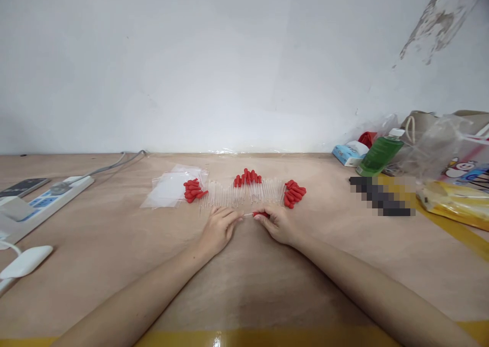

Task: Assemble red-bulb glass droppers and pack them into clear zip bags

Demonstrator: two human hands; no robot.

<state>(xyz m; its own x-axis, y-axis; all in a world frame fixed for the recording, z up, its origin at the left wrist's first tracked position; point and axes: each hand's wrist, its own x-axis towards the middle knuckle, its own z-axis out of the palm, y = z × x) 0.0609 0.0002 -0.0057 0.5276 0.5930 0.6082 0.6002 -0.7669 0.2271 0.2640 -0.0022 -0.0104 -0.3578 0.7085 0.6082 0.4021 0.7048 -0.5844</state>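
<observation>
My left hand (219, 229) is closed on one end of a thin clear glass dropper tube (248, 215). Pinched in my right hand (280, 224) is a red rubber bulb (261, 214), which meets the tube's other end. Just beyond my hands lies a row of clear tubes (221, 194). Several droppers with red bulbs (247, 177) on their ends lie at the middle of that row. Loose red bulbs form one pile (194, 190) on the left and another pile (294, 193) on the right.
Clear plastic bags (166, 189) lie left of the tubes. A power strip (49, 199), a phone (23, 187) and a white charger (28, 262) are at far left. On the right are a tissue pack (347, 154), a green bottle (381, 153) and a yellow packet (454, 204).
</observation>
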